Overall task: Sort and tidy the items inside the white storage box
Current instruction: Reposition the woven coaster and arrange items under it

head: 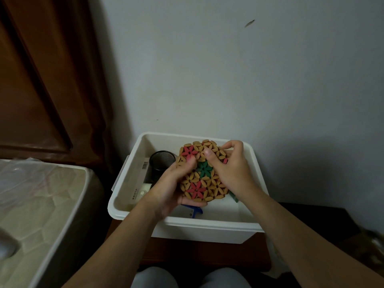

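Above the white storage box (207,224) at lower centre, the left hand (166,190) and right hand (230,169) both grip a round beaded flower-pattern mat (202,183).

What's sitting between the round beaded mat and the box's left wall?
In the head view, a black mesh cup stands there, beside a barcoded flat pack.

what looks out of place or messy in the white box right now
Nothing looks spilled or broken. The box is a bit jumbled: a black mesh cup beside a flat barcoded package leaning on the left wall, and a blue item half hidden under the beaded mat held by the left hand and right hand.
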### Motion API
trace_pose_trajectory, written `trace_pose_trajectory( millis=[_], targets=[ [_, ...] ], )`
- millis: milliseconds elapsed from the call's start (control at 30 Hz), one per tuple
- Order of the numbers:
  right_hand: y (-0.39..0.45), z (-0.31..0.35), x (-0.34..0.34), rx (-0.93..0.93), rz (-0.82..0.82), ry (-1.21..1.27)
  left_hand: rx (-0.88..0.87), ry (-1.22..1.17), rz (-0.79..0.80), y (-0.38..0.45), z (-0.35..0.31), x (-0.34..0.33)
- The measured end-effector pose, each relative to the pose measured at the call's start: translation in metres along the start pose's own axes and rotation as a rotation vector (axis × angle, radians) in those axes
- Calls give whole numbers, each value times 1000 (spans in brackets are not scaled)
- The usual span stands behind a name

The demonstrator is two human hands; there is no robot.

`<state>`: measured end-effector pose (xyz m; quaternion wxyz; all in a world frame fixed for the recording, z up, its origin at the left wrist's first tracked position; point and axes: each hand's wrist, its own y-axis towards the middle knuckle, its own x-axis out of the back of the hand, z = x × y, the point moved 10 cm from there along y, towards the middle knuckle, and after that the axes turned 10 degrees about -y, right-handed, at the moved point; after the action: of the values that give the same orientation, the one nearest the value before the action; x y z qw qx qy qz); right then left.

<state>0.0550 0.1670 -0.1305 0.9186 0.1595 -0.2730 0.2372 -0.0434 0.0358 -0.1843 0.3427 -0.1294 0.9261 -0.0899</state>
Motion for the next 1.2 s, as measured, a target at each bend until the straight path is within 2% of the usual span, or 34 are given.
trace_pose_trajectory(
  millis=[133, 233, 267, 367, 433, 667, 867, 967, 1200],
  targets=[
    [5, -6, 2, -74, 15, -4, -71, -14, -108, -1, -4, 12],
    [18, -23, 31, -118, -104, -279, -159, -87, -197, -2, -11, 23],
    [21, -33, 30, -142, -49, -410, -189, -125, -253, -4, -14, 30],
    [8, -82, -11, -237, 421, -877, -245, -200, -388, -6, -17, 50],
    [-10, -105, -35, -294, 643, -983, -258, -231, -414, -7, -18, 56],
    [-24, -122, -56, -374, 808, -1067, -253, -197, -406, -6, -16, 54],
    [-22, -127, -58, -406, 794, -1080, -245, -197, -404, -4, -16, 56],
    [-17, -130, -55, -391, 703, -1062, -238, -199, -405, -5, -15, 55],
    [5, -101, -35, -102, 464, -1222, -221, -170, -413, -5, -15, 53]
  ],
)
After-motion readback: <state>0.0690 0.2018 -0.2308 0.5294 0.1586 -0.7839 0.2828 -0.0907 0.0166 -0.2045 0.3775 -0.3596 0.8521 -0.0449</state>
